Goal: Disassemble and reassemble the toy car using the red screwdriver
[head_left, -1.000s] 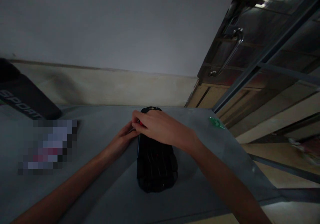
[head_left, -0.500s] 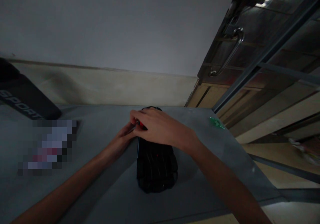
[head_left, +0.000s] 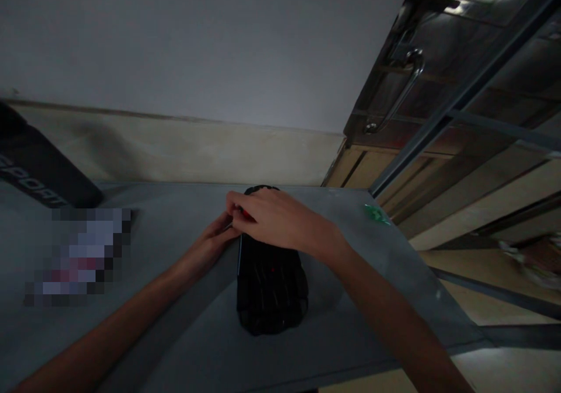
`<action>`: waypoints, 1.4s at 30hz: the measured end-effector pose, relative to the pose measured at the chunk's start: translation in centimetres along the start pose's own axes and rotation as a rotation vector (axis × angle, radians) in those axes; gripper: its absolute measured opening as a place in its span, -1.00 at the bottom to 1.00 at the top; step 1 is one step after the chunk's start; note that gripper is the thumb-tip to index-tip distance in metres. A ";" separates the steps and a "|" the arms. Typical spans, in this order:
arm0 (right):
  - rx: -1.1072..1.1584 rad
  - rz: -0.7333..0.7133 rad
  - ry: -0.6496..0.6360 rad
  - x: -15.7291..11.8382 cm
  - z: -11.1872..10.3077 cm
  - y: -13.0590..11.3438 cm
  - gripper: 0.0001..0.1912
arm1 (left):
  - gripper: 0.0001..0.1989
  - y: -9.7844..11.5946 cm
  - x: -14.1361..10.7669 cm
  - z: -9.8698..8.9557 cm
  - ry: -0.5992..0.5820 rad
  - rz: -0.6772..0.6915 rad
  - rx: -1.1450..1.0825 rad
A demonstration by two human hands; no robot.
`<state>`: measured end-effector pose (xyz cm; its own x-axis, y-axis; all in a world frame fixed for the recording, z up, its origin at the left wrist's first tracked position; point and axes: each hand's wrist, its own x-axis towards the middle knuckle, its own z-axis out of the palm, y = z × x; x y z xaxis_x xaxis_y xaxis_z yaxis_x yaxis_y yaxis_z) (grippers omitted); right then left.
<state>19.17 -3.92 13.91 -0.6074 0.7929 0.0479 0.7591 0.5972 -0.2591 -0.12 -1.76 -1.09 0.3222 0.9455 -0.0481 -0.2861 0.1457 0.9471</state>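
Note:
A black toy car (head_left: 272, 288) lies lengthwise on the grey table, with a tiny red spot on its near part. My right hand (head_left: 278, 221) reaches over its far half, fingers curled closed around a small red thing (head_left: 246, 213). Only a sliver of that red thing shows, so its kind is unclear. Against the car's left side is my left hand (head_left: 219, 229), its fingertips meeting those of my right hand. Those left fingers are bent and partly covered, and what they pinch is hidden. The car's far end shows just beyond my right knuckles.
A dark bottle marked SPORT (head_left: 44, 165) stands at the left, near a blurred-out flat item (head_left: 87, 253). A crumpled green wrapper (head_left: 376, 214) lies by the right table edge. A wall (head_left: 210, 150) runs behind; a metal frame post (head_left: 442, 118) rises at the right.
The view has shifted slightly, so everything sits a little further left. Both hands keep nearly the same pose at the car, the right still closed on the red thing.

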 end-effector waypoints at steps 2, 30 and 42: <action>-0.034 0.029 -0.007 0.1 0.0 0.1 -0.76 | -0.67 0.3 -0.2 0.2 0.005 -0.022 -0.008; -0.076 0.028 0.023 0.3 0.4 -0.5 -0.74 | -0.47 0.1 -0.1 0.2 0.014 -0.020 0.002; -0.041 -0.026 0.037 0.3 0.7 -0.1 -0.77 | -0.59 1.1 -0.7 0.8 0.024 -0.008 0.018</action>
<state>18.78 -3.83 13.30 -0.6185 0.7807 0.0898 0.7528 0.6214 -0.2174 0.06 -2.46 0.19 0.3027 0.9510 -0.0629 -0.2675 0.1481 0.9521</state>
